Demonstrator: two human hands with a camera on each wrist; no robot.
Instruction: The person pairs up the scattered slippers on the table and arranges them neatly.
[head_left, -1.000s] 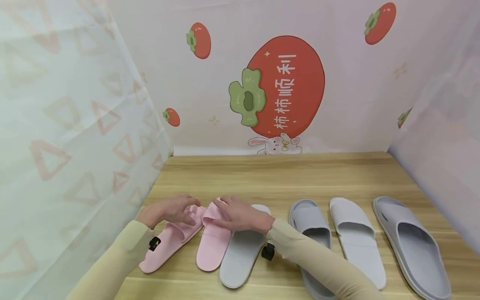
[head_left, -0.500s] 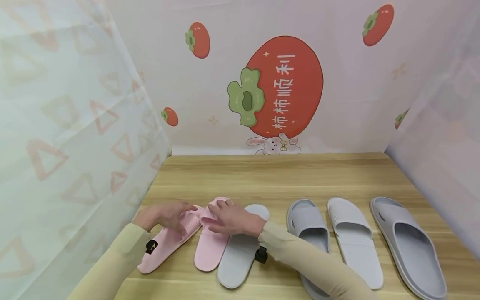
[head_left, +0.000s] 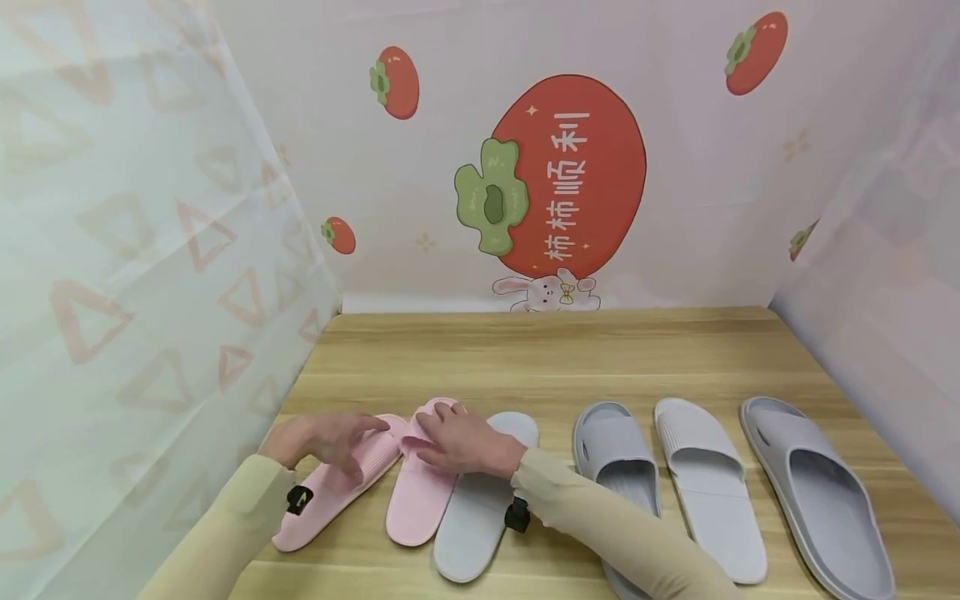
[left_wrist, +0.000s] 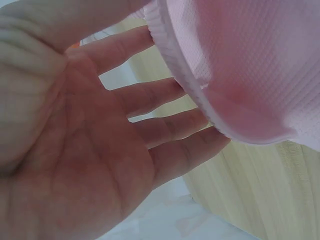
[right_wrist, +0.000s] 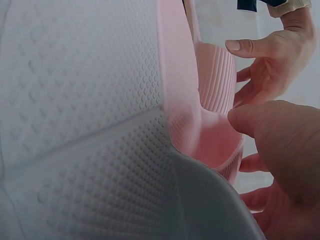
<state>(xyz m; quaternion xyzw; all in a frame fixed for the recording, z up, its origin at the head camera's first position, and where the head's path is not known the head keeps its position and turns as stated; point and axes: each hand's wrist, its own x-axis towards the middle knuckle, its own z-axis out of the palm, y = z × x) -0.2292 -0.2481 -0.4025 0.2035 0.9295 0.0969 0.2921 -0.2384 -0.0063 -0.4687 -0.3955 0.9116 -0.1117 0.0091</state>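
Note:
Two pink slippers lie at the left of the wooden surface in the head view. My left hand [head_left: 327, 442] is over the ribbed strap of the left pink slipper [head_left: 318, 508]. Its thumb and fingers are spread apart, and in the left wrist view the extended fingers [left_wrist: 170, 125] reach behind the slipper's pink edge. My right hand [head_left: 467, 440] lies over the strap of the other pink slipper [head_left: 420, 500], fingers loosely spread. In the right wrist view its thumb [right_wrist: 245, 120] is at that strap's edge; contact is hard to tell. A pale grey slipper [head_left: 468, 533] sits partly under the right hand.
To the right stand a grey slipper [head_left: 618, 442], a white slipper [head_left: 716, 500] and a larger grey slipper [head_left: 828, 508]. My right forearm crosses over the first of these. White printed cloth walls [head_left: 420, 192] enclose the wooden surface [head_left: 555, 350] at the back and sides.
My left hand has shifted slightly left and nearer, its thumb drawing away from its fingertips. My right hand has moved slightly left over the strap. The slippers look still.

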